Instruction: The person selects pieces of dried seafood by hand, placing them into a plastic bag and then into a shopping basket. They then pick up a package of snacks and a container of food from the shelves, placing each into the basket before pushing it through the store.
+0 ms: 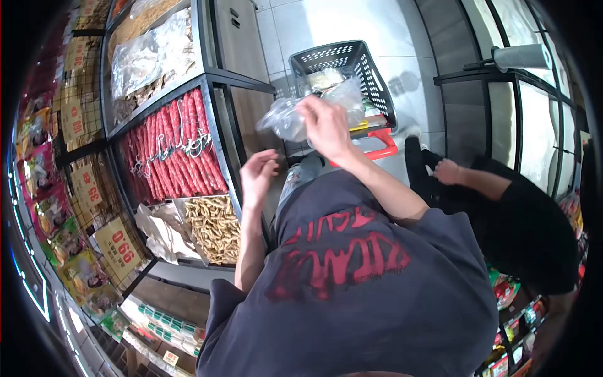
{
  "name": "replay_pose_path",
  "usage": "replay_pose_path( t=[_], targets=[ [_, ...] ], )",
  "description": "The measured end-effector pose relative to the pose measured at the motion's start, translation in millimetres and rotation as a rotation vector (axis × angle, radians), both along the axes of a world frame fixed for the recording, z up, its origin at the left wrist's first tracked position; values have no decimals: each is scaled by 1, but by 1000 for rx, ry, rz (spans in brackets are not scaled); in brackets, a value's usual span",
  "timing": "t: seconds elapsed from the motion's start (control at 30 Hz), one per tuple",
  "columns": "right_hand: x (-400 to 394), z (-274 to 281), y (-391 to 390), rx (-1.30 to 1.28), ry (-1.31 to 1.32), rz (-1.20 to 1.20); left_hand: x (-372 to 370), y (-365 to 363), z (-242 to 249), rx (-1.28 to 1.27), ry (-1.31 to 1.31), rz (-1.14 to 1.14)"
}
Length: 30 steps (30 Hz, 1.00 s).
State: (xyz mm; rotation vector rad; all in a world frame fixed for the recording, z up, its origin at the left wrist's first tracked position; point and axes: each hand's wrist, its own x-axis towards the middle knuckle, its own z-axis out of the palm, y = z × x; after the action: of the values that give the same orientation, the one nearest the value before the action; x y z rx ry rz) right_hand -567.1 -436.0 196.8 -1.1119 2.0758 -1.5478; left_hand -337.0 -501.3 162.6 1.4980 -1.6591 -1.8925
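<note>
Two hands on this shopper, held apart. Right hand (323, 129) is pinched onto a clear plastic bag (282, 120), bunched at the near left corner of the basket (375, 81). Can't tell from here whether bag touches basket rim, or if the film right of the knuckles is the same bag. Contents, if any: can't make out.

Left hand (258, 178) is off the near left of the basket, fingers loosely curled, nothing seen in it, bag nearest.

Handling, my read: bag is light, limp, slick thin film, no stiffness; would crumple, cling, and tear if snagged. Best hold: gathered film between thumb and fingertips, not a single layer.

Around the basket: red handle (388, 143) at its near edge, red sausages (182, 147) in a bin to its left, another person's hand (447, 173) to its near right.
</note>
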Motion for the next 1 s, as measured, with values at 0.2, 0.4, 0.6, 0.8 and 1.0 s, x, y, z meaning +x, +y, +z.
replay_pose_path(
  t=[0.2,0.4,0.6,0.8,1.0],
  targets=[
    [-88,-149,-3,180,-221,-353,-97,48,-89,-515,-121,-810],
    [-159,-245,-30,53,-538,-528,-125,94,-142,-537,-110,-1144],
    [-234,-389,-41,108,-646,-659,-121,105,-176,-502,-73,-1065],
    [-287,-546,-80,544,-280,-463,-137,84,-174,-231,-55,-1146],
    [-293,-630,-106,693,-34,-349,-136,80,-180,-210,-11,-1121]
  ],
)
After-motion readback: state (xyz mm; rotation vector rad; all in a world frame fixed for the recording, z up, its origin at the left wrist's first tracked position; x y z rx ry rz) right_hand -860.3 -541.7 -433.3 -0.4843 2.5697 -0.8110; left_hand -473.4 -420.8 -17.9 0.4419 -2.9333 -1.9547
